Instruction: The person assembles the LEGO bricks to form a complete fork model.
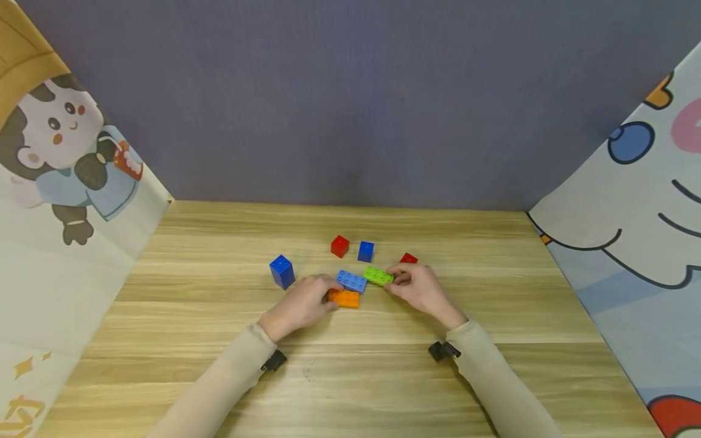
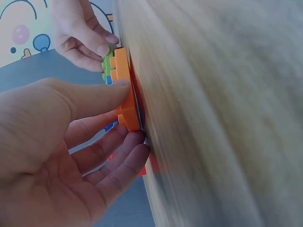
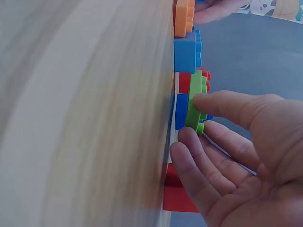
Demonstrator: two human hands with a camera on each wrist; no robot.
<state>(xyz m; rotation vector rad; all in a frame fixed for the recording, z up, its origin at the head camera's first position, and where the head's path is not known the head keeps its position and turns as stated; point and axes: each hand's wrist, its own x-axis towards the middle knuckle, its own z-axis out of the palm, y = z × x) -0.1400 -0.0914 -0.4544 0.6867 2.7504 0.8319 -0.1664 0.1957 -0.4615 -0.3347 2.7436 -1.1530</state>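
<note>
My left hand (image 1: 304,302) pinches one end of an orange toy building brick (image 1: 347,299) between thumb and fingers, low over the table. With thumb and fingertips, my right hand (image 1: 421,291) grips the right end of a lime-green brick (image 1: 376,275). In the right wrist view that green brick (image 3: 193,106) tilts slightly, its lower edge off the wood. A light blue brick (image 1: 351,280) lies between the two, just behind the orange one. Behind the right hand a red block (image 1: 408,258) is partly hidden.
A tall dark blue block (image 1: 282,272) stands left of the left hand. Farther back are a red block (image 1: 340,246) and a small dark blue block (image 1: 366,251). The wooden table (image 1: 350,377) meets a grey panel (image 1: 350,121) behind and printed side walls.
</note>
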